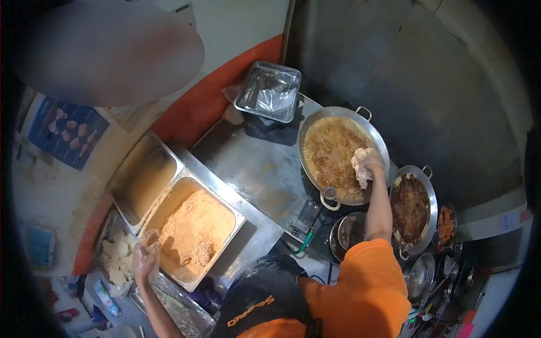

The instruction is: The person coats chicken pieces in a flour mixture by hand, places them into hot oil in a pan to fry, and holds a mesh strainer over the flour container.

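Observation:
My right hand (374, 165) is closed on a pale, flour-coated piece of chicken (362, 164), at the right side of a big two-handled wok (305, 160). Bubbling brown oil (335, 143) fills the wok, with darker pieces frying under the foam. My left hand (145, 258), whitened with flour, is raised at the left edge of a steel pan (230, 241). Its fingers are loosely bent and apart, with nothing visible in them. Orange-tinted breading flour (194, 222) lies in that pan, with a coated lump (201, 253) near its lower edge.
A second wok (431, 217) of dark oil stands to the right, beside a smaller pan of orange bits (446, 225). A lidded pot (352, 230) sits below the big wok. Another steel pan (135, 194) adjoins the flour pan. A clear tray (269, 93) stands at the back wall.

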A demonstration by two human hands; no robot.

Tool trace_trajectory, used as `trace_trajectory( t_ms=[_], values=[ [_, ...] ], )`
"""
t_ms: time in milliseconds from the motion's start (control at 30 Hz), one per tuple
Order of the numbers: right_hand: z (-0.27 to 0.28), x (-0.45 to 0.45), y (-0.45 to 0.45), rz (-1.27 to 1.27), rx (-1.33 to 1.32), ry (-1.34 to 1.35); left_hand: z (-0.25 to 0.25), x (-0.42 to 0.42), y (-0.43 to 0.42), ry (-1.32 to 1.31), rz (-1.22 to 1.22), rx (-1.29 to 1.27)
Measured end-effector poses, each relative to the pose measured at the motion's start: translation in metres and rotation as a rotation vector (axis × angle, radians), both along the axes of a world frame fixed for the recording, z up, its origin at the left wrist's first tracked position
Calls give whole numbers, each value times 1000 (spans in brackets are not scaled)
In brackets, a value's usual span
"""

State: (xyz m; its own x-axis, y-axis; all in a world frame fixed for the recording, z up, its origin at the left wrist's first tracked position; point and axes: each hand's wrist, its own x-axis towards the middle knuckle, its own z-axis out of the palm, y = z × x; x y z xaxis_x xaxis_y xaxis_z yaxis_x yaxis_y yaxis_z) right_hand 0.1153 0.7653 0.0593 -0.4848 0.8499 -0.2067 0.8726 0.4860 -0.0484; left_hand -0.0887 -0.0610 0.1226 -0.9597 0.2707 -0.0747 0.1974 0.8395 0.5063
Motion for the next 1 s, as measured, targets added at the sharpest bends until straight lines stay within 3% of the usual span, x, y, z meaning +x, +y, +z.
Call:
trace_trajectory(
  t_ms=[100, 200, 233, 267, 300, 333, 433, 467, 500, 533, 567, 633, 667, 733, 767, 833, 867, 933, 1000],
  values=[
    [-33, 14, 6, -55, 12, -14, -12, -7, -4, -41, -83, -61],
    [-61, 24, 1, -77, 183, 335, 20, -4, 38, -175, -106, -112],
    [-37, 24, -15, -35, 251, 291, 32, -1, 48, -228, -105, -122],
    [-4, 19, -38, 15, 315, 248, 13, -3, 41, -135, -176, -163],
    [-6, 22, -23, -48, 280, 390, -4, -2, 29, -43, -238, -209],
    [-8, 16, -11, -102, 230, 529, 8, 3, 38, -114, -226, -230],
    [99, -28, -79, -1, 95, 635, 23, 3, 62, -279, -238, -173],
    [124, -43, -96, 75, 103, 653, -12, -1, 51, -188, -355, -331],
    [153, -63, -133, 67, -65, 834, -54, -2, 32, -68, -509, -372],
    [170, -78, -168, 43, -241, 1000, -56, -3, 36, -173, -470, -480],
    [173, -94, -180, 228, -273, 990, -58, -1, 52, -281, -442, -582],
    [189, -124, -264, 444, -487, 981, -80, 7, 60, -150, -363, -680],
    [212, -134, -325, 502, -522, 853, -77, 10, 65, -102, -326, -693],
    [179, -171, -374, 846, -779, 576, -72, 14, 74, -7, -255, -713],
    [134, -194, -393, 1117, -906, 536, -75, 15, 74, -1, -225, -690],
    [72, -221, -458, 1575, -797, 201, -88, 17, 71, 11, -166, -643],
    [47, -225, -494, 1683, -881, 42, -91, 14, 70, -1, -164, -640],
    [24, -223, -538, 1886, -470, -217, -91, 7, 67, -21, -164, -637],
    [-25, -217, -554, 2003, -257, -132, -70, 1, 66, -69, -193, -635]
  ],
)
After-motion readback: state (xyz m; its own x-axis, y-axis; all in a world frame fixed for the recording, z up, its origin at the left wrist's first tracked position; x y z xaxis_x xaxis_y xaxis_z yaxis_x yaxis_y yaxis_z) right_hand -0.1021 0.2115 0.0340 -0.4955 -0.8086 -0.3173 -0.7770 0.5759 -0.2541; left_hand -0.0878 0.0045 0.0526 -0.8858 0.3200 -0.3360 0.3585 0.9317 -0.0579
